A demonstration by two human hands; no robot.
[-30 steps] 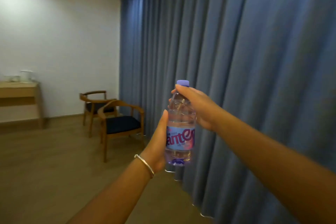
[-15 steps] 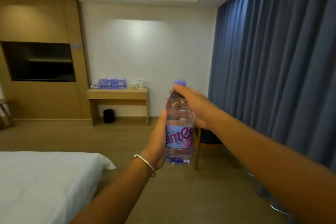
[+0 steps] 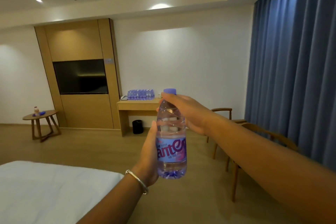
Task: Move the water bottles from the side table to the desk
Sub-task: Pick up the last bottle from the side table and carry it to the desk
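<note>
Both hands hold one upright clear plastic water bottle (image 3: 171, 138) (purple cap): left hand (image 3: 149, 152) wraps its label, right hand (image 3: 183, 112) curls round its shoulder; wooden desk (image 3: 138, 104) at eleven o'clock.

A water bottle (image 3: 171, 133) is held upright in mid-air: the left hand (image 3: 149, 152) is wrapped around its lower half, the right hand (image 3: 183, 110) around its shoulder below the purple cap. Behind the bottle, a table (image 3: 138, 104) against the wall carries a row of bottles (image 3: 141, 94). Left of that table, a round side table (image 3: 40, 115) bears small items.
</note>
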